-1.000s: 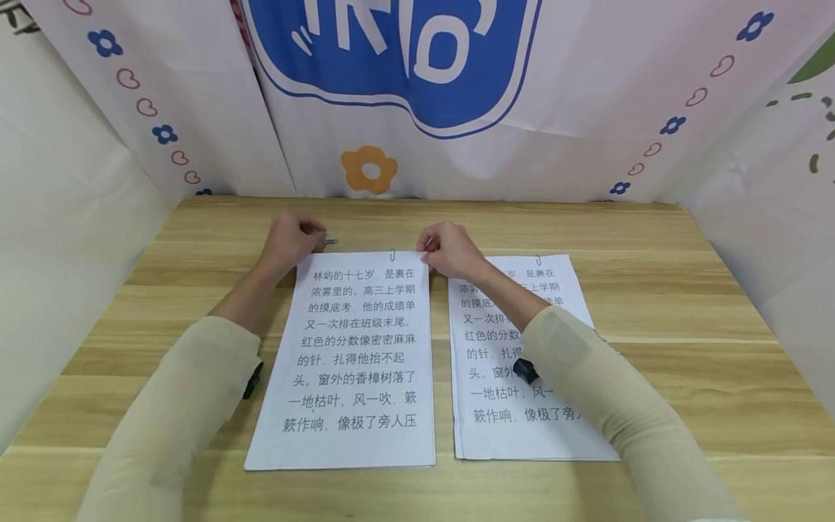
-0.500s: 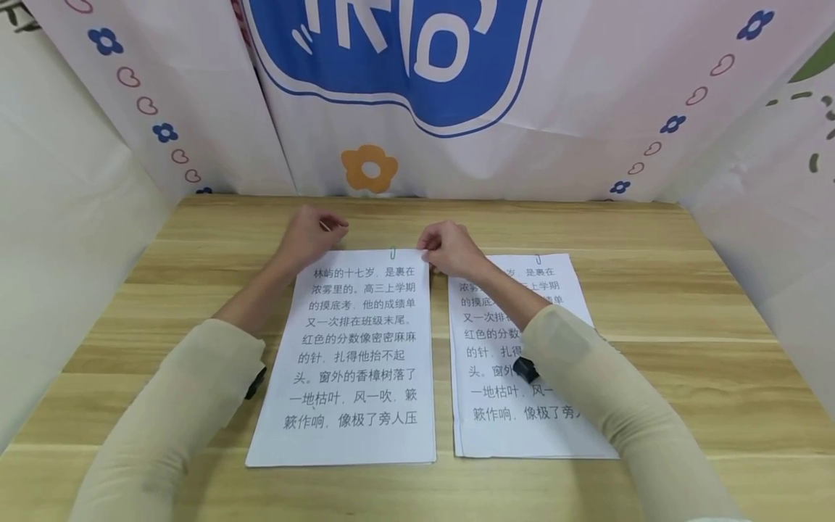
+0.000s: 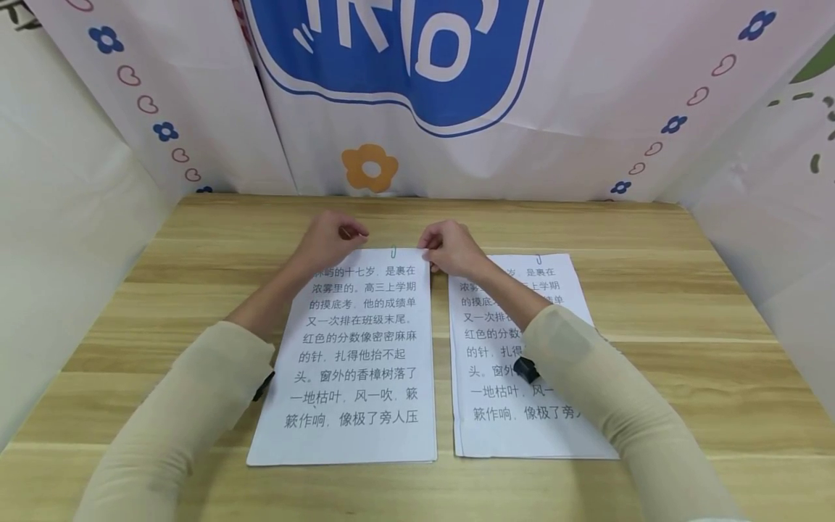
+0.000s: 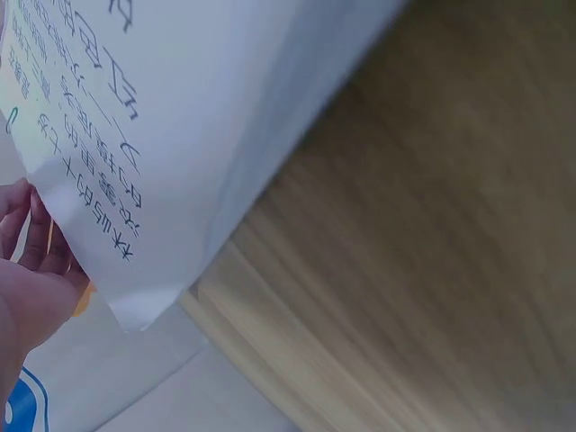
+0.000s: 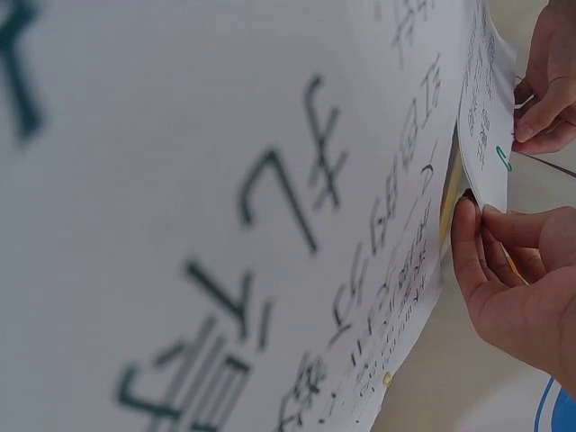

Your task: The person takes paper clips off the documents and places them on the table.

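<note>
In the head view, my left hand (image 3: 335, 238) is at the top edge of the left sheaf of printed paper (image 3: 359, 438), thumb and fingertips drawn together. It pinches a small paper clip, mostly hidden by the fingers. My right hand (image 3: 451, 249) pinches the top right corner of that sheaf between thumb and fingers. A green paper clip (image 3: 393, 251) sits on the sheaf's top edge, between the two hands. The right wrist view shows the right hand (image 5: 531, 288) gripping the corner and the left hand (image 5: 547, 99) farther along the same edge.
A second sheaf of printed paper (image 3: 522, 435) lies to the right, partly under the right forearm, with a paper clip (image 3: 538, 259) on its top edge. Both lie on a wooden table (image 3: 691, 326). A printed cloth backdrop (image 3: 587, 109) stands behind the table's far edge.
My left hand has moved right along the left sheaf's top edge, carrying the small paper clip seen at its fingertips a second ago. The right hand keeps its grip on the corner.
</note>
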A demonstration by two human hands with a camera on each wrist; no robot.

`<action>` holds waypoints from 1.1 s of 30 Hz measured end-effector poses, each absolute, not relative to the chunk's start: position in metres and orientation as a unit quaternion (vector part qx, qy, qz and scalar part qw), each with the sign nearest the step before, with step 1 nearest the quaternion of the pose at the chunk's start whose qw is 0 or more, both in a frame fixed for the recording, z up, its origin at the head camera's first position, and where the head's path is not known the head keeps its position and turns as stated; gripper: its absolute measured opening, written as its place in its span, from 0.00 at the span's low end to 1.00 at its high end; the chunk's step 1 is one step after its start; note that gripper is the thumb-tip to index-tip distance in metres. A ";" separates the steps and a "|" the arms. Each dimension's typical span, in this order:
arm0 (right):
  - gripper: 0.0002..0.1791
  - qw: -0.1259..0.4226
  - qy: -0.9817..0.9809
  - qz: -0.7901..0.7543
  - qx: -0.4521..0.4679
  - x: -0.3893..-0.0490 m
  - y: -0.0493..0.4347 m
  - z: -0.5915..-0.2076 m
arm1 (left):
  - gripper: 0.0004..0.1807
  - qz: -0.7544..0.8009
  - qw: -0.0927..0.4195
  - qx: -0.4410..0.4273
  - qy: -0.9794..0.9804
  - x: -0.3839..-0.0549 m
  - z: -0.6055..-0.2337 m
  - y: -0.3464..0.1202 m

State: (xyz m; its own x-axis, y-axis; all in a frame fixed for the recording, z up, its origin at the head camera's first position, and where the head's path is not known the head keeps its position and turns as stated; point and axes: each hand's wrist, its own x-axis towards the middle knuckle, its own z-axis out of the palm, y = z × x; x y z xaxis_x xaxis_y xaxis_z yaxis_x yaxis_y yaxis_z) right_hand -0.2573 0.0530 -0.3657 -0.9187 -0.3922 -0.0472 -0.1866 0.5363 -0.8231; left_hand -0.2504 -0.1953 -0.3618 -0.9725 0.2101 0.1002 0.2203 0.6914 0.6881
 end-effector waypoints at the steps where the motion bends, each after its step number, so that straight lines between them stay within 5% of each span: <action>1: 0.07 0.114 0.869 -0.452 -0.166 -0.257 0.053 -0.365 | 0.09 -0.374 0.003 -0.121 -0.920 -0.251 -0.362 -0.194; 33: 0.07 0.120 0.866 -0.458 -0.160 -0.257 0.054 -0.363 | 0.08 -0.364 -0.057 -0.182 -0.911 -0.256 -0.361 -0.165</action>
State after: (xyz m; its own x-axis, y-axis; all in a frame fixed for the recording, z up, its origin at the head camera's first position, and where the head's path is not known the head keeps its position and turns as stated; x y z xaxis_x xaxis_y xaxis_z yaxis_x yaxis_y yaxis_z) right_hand -0.2567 0.0537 -0.3632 -0.9196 -0.3881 -0.0612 -0.1676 0.5285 -0.8322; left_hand -0.2563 -0.1654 -0.3606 -0.9269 0.3743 0.0284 0.2907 0.6680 0.6850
